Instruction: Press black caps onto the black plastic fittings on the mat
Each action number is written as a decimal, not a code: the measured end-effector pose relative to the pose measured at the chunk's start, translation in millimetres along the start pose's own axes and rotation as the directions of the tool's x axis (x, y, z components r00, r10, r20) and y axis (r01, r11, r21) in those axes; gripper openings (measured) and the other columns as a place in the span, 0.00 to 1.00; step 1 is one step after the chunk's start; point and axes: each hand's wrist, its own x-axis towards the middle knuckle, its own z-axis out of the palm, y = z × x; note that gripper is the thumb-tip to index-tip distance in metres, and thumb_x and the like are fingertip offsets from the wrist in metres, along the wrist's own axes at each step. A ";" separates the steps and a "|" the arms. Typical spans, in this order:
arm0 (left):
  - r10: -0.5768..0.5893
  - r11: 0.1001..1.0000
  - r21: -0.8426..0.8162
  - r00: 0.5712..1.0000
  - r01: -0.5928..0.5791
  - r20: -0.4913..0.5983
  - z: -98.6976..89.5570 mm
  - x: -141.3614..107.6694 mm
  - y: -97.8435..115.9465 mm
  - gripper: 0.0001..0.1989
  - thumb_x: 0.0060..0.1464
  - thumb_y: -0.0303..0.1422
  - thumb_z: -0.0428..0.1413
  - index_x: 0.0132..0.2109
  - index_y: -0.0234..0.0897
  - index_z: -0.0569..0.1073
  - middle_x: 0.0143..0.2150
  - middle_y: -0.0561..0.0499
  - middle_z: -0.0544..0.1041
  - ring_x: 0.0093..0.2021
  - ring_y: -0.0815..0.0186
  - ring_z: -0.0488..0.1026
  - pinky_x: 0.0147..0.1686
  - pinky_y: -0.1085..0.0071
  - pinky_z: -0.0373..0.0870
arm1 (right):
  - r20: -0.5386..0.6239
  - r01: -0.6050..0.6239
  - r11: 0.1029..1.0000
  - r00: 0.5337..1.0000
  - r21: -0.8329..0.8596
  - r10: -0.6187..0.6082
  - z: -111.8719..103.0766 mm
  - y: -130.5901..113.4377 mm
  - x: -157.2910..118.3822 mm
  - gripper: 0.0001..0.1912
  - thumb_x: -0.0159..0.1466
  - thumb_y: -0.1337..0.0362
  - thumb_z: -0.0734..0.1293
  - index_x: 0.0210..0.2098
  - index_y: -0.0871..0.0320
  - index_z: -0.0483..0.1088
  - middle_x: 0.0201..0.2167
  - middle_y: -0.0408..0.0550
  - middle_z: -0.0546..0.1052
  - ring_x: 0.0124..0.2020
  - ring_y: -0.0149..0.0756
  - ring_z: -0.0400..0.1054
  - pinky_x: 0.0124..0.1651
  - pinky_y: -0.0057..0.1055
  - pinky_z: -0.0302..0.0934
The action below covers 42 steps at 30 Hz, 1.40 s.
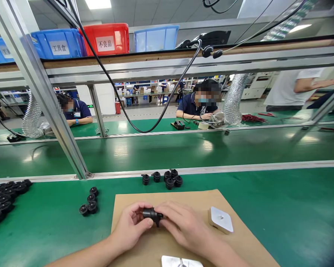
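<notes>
Above a brown cardboard sheet [133, 256], my two hands meet around a black cylindrical part [149, 213]. My left hand [130, 226] grips its left end between thumb and fingers. The fingers of my right hand [183, 226] close on its right end, where a small piece juts downward. To the right of my right hand lies a white-topped square block [221, 219] on the cardboard. A second white block [180, 261] with a groove shows at the bottom edge, partly cut off.
Small black round parts [169, 183] stand behind the cardboard; more [92, 207] sit to its left. A large cluster [1, 202] lies far left. A metal post [52, 104] rises at left, and a black cable [114, 89] hangs ahead. People work across the green line.
</notes>
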 end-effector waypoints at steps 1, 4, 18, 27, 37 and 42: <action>0.000 1.000 0.018 1.000 0.000 0.003 0.7 -1.3 0.7 0.22 0.55 0.42 0.74 0.52 0.37 0.81 0.50 0.43 0.83 0.49 0.57 0.79 0.52 0.63 0.76 | 0.004 -0.051 0.998 0.999 0.037 0.051 1.9 -2.1 0.5 0.12 0.76 0.68 0.62 0.56 0.53 0.71 0.45 0.49 0.80 0.43 0.43 0.73 0.44 0.38 0.63; 0.023 0.995 0.098 1.000 -0.023 0.002 2.6 -4.2 3.1 0.19 0.55 0.38 0.74 0.52 0.38 0.82 0.52 0.43 0.83 0.54 0.53 0.79 0.57 0.60 0.75 | 0.045 -0.240 0.966 0.971 0.100 0.236 6.7 -9.6 2.6 0.10 0.76 0.58 0.64 0.40 0.55 0.72 0.33 0.45 0.77 0.33 0.39 0.68 0.36 0.35 0.57; 0.042 0.989 0.143 0.999 -0.042 0.003 3.4 -4.6 6.6 0.17 0.54 0.33 0.71 0.51 0.39 0.84 0.52 0.43 0.84 0.53 0.53 0.79 0.56 0.62 0.76 | 0.112 -0.342 0.936 0.936 0.082 0.332 0.1 -14.2 6.0 0.12 0.74 0.54 0.67 0.37 0.54 0.73 0.29 0.42 0.75 0.30 0.36 0.65 0.34 0.34 0.50; -0.013 0.999 0.047 0.997 0.016 -0.073 1.7 0.0 2.5 0.23 0.53 0.42 0.74 0.52 0.38 0.82 0.51 0.42 0.84 0.52 0.53 0.80 0.54 0.61 0.77 | 0.050 -0.304 0.916 0.952 0.261 0.301 1.7 3.2 0.3 0.11 0.77 0.61 0.59 0.54 0.52 0.71 0.38 0.43 0.77 0.31 0.35 0.67 0.35 0.33 0.58; 0.152 0.980 0.137 0.986 -0.142 -0.064 0.8 -0.8 1.3 0.20 0.57 0.43 0.72 0.52 0.40 0.83 0.61 0.39 0.77 0.60 0.49 0.76 0.59 0.60 0.76 | -0.001 -0.247 0.917 0.966 0.314 0.260 19.8 7.2 -0.4 0.15 0.70 0.65 0.67 0.56 0.52 0.73 0.38 0.46 0.80 0.31 0.37 0.72 0.33 0.32 0.64; 0.073 0.990 0.131 0.992 -0.059 -0.107 -0.8 1.3 1.5 0.24 0.65 0.51 0.63 0.58 0.39 0.79 0.56 0.40 0.81 0.57 0.51 0.78 0.57 0.60 0.76 | -0.015 -0.261 0.906 0.959 0.333 0.281 19.7 9.1 -2.2 0.15 0.70 0.65 0.66 0.56 0.53 0.73 0.40 0.47 0.80 0.34 0.37 0.74 0.36 0.32 0.68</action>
